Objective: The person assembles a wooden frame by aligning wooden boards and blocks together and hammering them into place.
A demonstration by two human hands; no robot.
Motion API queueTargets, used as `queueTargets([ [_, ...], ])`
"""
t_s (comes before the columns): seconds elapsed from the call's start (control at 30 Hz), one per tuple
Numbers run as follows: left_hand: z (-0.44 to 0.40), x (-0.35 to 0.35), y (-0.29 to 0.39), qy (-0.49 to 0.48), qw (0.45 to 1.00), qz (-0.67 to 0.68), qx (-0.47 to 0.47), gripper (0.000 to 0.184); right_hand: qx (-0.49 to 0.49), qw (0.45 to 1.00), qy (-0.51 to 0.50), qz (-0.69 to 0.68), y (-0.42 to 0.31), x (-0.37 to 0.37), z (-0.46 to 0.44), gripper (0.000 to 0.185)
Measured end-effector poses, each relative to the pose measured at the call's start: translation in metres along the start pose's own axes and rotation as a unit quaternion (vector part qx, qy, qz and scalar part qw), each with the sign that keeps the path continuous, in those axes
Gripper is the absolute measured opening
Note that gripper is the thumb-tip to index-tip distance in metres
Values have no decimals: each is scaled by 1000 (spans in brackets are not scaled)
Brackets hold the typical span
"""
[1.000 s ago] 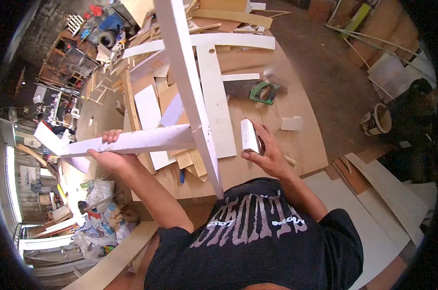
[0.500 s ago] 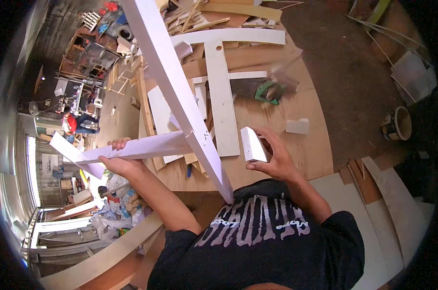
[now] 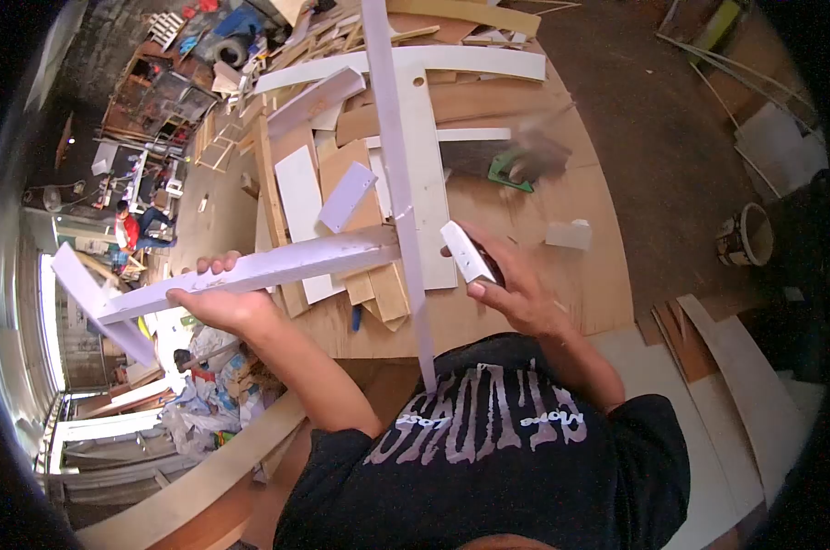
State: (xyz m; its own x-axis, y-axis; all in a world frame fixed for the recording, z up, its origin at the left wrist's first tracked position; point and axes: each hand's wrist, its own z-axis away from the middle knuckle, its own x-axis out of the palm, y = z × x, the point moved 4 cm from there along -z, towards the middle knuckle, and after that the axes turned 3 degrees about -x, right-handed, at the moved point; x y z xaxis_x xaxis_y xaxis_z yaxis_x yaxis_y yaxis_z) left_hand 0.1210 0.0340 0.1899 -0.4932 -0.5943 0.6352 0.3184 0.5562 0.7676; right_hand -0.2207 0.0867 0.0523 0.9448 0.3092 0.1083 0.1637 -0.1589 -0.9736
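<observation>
A white wooden frame point(image 3: 314, 258) is held up over the table, with a long crosspiece at its right end and a shorter one at its left. My left hand point(image 3: 222, 298) is wrapped round its middle beam. My right hand point(image 3: 509, 280) grips a small white block point(image 3: 467, 254) between thumb and fingers, just right of the long crosspiece. The crosspiece's lower end is by the black shirt.
On the wooden table point(image 3: 580, 302) lie white and bare wood pieces, a green-handled saw point(image 3: 511, 171) and another white block point(image 3: 569, 235). A bucket point(image 3: 745, 235) stands on the floor at right. A person in red point(image 3: 131, 227) is far left.
The frame has turned in my left hand, so its long crosspiece looks thinner and more upright. My right hand has moved slightly left with the block, which is now tilted differently.
</observation>
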Motion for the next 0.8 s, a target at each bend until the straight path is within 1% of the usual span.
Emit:
queueTargets([
  [0.03,1,4,-1,-1,1000,2,-9,43,-8,1000,5,-17,2,7,2,79],
  [0.1,1,7,3,-7,999,-24,32,42,-12,999,13,-28,11,18,5,80],
  [0.17,-6,9,6,-25,999,-23,32,42,-58,995,42,66,14,24,4,82],
  [0.2,-10,13,7,-37,999,-19,32,42,-56,995,45,70,14,26,3,82],
  [0.23,-15,15,8,-49,998,-15,33,42,-45,992,52,102,13,27,0,82],
  [0.27,-28,15,7,-85,996,2,14,43,-34,989,59,134,13,29,-3,83],
  [0.3,-34,15,7,-87,996,5,10,43,-34,988,63,138,13,31,-5,83],
  [0.37,-42,25,8,-179,983,23,-17,44,-29,984,87,156,15,37,-8,83],
  [0.4,-36,34,11,-210,977,22,-21,51,-49,977,118,170,19,42,-10,83],
  [0.43,-38,35,11,-213,976,27,-25,51,-50,975,123,175,27,43,-12,83],
  [0.53,-41,42,3,-332,931,103,-111,52,-47,971,119,201,46,49,-14,79],
  [0.57,-42,42,-1,-334,929,105,-117,52,-86,973,123,178,45,53,-14,76],
  [0.6,-41,45,-6,-361,917,113,-125,52,-123,972,126,155,42,56,-14,72],
  [0.63,-39,47,-12,-386,905,120,-135,53,-118,972,130,159,40,59,-12,72],
  [0.67,-40,47,-16,-389,908,95,-126,54,-90,972,129,172,36,62,-9,69],
  [0.7,-37,49,-20,-387,907,97,-133,54,-63,973,127,185,35,63,-6,66],
  [0.77,-26,54,-26,-362,918,92,-133,52,-40,974,116,190,40,64,0,63],
  [0.8,-23,55,-29,-375,914,85,-128,54,-24,976,105,189,45,64,2,61],
])
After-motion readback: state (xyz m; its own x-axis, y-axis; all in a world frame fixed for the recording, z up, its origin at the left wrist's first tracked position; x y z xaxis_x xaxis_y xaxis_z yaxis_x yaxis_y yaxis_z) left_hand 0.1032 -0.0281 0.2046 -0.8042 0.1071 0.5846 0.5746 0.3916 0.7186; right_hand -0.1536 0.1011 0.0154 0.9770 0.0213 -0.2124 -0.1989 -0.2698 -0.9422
